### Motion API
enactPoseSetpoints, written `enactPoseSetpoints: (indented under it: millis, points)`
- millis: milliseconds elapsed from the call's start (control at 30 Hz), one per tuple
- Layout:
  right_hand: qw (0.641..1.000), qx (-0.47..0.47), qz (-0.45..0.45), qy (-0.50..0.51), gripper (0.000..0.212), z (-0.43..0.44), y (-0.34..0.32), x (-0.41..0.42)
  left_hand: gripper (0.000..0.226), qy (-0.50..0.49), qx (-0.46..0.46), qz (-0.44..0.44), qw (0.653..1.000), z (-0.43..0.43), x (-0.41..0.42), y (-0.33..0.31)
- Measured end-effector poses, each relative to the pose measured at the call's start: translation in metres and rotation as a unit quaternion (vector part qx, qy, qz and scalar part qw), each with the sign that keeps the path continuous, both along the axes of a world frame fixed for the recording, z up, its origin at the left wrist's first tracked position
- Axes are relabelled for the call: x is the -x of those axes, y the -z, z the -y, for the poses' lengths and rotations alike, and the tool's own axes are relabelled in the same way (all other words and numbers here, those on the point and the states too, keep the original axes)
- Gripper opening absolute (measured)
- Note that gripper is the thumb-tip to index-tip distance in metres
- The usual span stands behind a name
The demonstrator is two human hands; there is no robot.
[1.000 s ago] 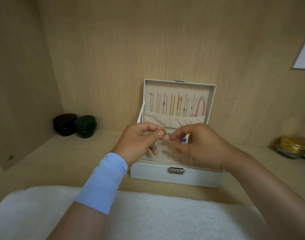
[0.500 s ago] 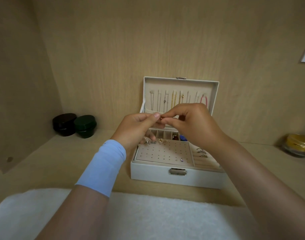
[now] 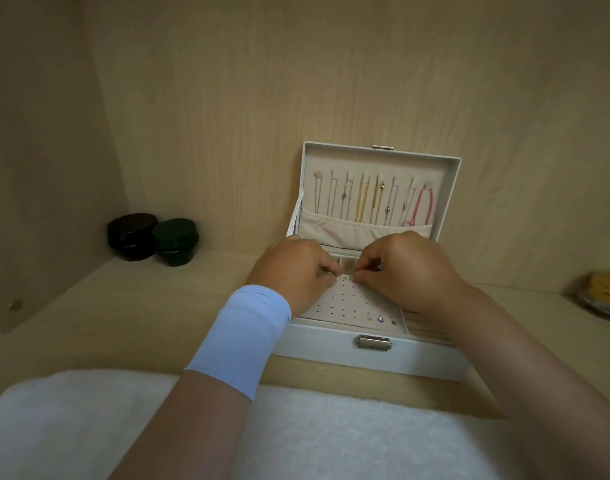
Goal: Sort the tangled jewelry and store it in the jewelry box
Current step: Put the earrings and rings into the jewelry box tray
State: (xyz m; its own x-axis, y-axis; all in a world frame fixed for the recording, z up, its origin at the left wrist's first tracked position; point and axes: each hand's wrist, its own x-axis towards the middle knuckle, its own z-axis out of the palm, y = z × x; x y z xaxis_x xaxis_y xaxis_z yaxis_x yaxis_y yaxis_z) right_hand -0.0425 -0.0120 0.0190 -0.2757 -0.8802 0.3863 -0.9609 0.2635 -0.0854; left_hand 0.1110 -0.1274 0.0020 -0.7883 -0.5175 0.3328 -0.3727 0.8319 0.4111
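Note:
A white jewelry box (image 3: 334, 351) stands open on the wooden shelf. Several necklaces (image 3: 366, 199) hang in its raised lid. Both hands are low over the box's perforated earring panel (image 3: 352, 306). My left hand (image 3: 296, 268), with a light blue wristband, and my right hand (image 3: 407, 268) each pinch an end of a small gold earring (image 3: 345, 278) at the panel's far edge. A few studs (image 3: 379, 319) sit at the panel's near right corner. My hands hide the compartments behind the panel.
A black jar (image 3: 132, 235) and a dark green jar (image 3: 175, 240) stand at the back left. A gold-lidded glass jar (image 3: 605, 296) sits at the right edge. A white fluffy cloth (image 3: 89, 427) covers the near part of the shelf.
Both hands came down from in front of the lid to the earring panel's far edge, still pinching the small piece between them.

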Motion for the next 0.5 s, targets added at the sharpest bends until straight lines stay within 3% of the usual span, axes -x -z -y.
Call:
enactPoseSetpoints:
  millis: [300, 500]
  points:
    - [1.0, 0.013, 0.003, -0.004, 0.005, 0.001, 0.0018, -0.0012, 0.017, -0.014, 0.038, -0.011, 0.999, -0.0013, 0.0029, 0.0017]
    - [1.0, 0.009, 0.004, -0.013, 0.005, 0.0055, 0.0035, -0.0065, 0.015, -0.026, 0.009, -0.028, 0.999, -0.0004, 0.0028, 0.0017]
